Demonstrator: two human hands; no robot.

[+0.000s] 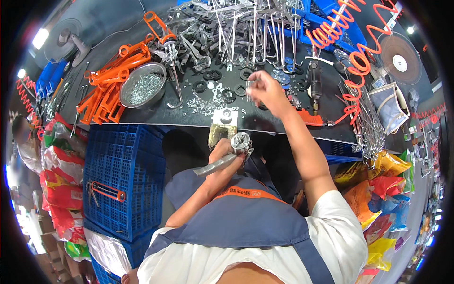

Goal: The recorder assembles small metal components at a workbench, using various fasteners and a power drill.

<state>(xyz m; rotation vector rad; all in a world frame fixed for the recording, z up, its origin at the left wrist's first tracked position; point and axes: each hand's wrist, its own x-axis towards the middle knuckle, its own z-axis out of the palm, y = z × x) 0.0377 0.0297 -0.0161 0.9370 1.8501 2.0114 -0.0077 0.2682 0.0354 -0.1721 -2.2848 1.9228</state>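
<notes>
Below the table edge, my left hand [222, 152] is closed around a grey metal handle assembly. Its round, slotted end [240, 140] faces up, and a flat lever [215, 165] sticks out to the left. Just beyond it, a small metal fixture [226, 116] with a round post stands at the table's front edge. My right hand [267, 92] is over the table, right of the fixture, with thumb and fingers pinched together. Something small and shiny shows at the fingertips, too small to name. Black rings [228, 96] and loose nuts [203, 104] lie to its left.
Orange frames [101, 90] and a metal bowl of small fasteners [144, 87] occupy the left. Metal handles and hooked rods [231, 33] are heaped at the back. An air screwdriver [314, 80] and coiled orange hoses [331, 28] are at right. Blue crates [113, 175] stand below left.
</notes>
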